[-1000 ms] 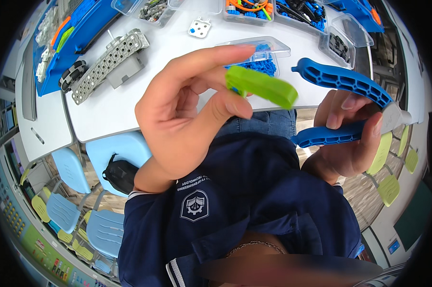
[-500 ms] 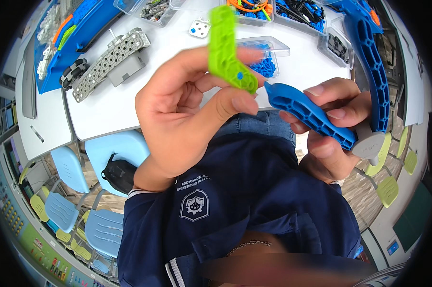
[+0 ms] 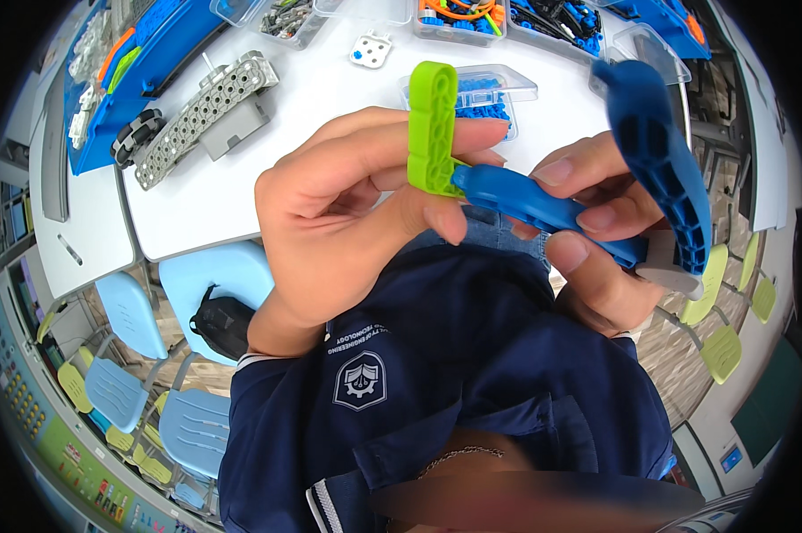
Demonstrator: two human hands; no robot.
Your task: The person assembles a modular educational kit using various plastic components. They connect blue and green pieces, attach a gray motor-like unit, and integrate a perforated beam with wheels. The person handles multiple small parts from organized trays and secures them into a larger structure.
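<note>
Far left I see a blue tray (image 3: pixel 165 27) on the white table (image 3: pixel 321 107), and beside it a grey perforated beam (image 3: pixel 201 111) lying at a slant with a black wheel (image 3: pixel 134 133) at its lower end. Below the table edge stand light blue chairs (image 3: pixel 214 284), one with a black bag (image 3: pixel 223 324) on the seat.

Moving in, my left hand (image 3: pixel 339 240) is raised in front of my chest, its fingers and thumb pressed together on a green beam (image 3: pixel 432 129). The beam stands upright, pinched along its lower half, with its holed top poking clear above the fingers. Its lower end touches the tip of a blue piece (image 3: pixel 543 204) (whether the two are actually joined I cannot tell).

Behind the green beam, on the table, sits a clear box (image 3: pixel 481 89) of small blue parts, and more bins (image 3: pixel 507 18) line the far edge.

To the right, my right hand (image 3: pixel 596 249) is closed round the blue piece, thumb underneath and fingers over the top. The piece runs from the green beam towards the right, where a second curved arm of it rises past the fingers towards the table edge.
</note>
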